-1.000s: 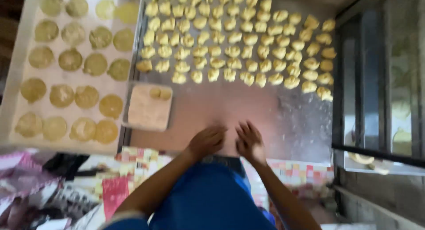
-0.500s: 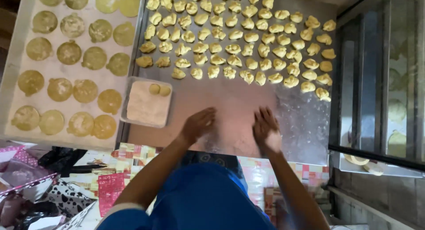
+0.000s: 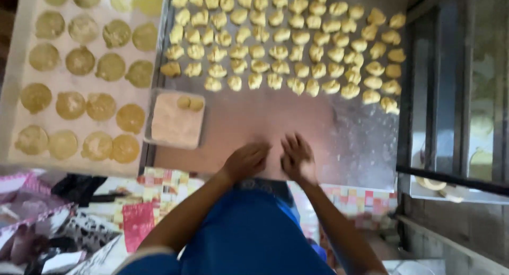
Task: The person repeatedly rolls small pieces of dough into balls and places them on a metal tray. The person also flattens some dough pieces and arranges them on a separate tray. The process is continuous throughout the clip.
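Near tray (image 3: 360,148) front edge: left hand (image 3: 246,161) curled, right hand (image 3: 297,158) spread; bare metal ahead.

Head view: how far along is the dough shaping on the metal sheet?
Done: rows of shaped dough pieces fill the far part of the metal sheet. In hand: left hand and right hand meet at the near edge; anything between them is blurred. Left: flat dough discs cover the white tray, two more in the flour tub.

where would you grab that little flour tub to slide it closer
Take the flour tub by its near rim, coming from the left hand side. It is shallow, square and open-topped, and two dough pieces sit at its far corner, so that near edge is free.
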